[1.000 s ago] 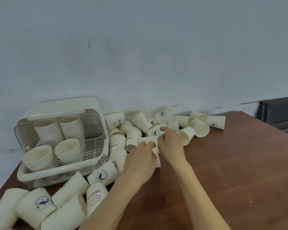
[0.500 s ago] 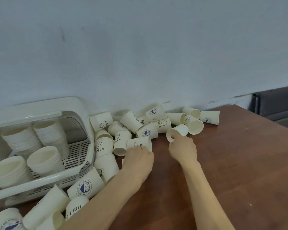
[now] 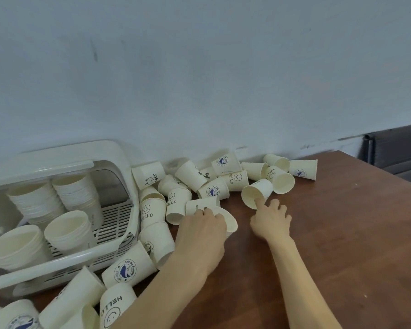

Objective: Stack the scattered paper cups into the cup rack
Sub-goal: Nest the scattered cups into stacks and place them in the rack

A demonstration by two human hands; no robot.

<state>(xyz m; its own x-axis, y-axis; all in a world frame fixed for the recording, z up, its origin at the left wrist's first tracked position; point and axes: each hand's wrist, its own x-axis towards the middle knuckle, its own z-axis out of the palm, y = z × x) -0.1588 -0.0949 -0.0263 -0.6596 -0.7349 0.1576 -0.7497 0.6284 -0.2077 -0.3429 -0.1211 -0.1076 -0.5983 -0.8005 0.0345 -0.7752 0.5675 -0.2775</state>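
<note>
The left hand (image 3: 203,230) is lying over a paper cup (image 3: 224,218) on its side on the brown table (image 3: 342,233), its fingers curled over the cup's wall so that it is gripping it; the cup's open mouth is facing right and toward the camera, sticking out just past the knuckles. The right hand (image 3: 271,220) is reaching toward the far side with its forefinger stretched out and the other fingers loosely bent, the fingertip resting on the lower rim of another cup (image 3: 258,192) that is lying tipped with its mouth toward the camera; this hand is gripping nothing. That cup is sitting just beyond the right hand, at the near edge of a heap of scattered cups (image 3: 214,184) spreading along the foot of the wall (image 3: 199,79). More cups (image 3: 126,269) are lying to the near left, beside the left forearm. The white cup rack (image 3: 64,260) is standing at the far left, well apart from both hands, with its lid raised and four nested stacks (image 3: 67,227) sitting inside.
</note>
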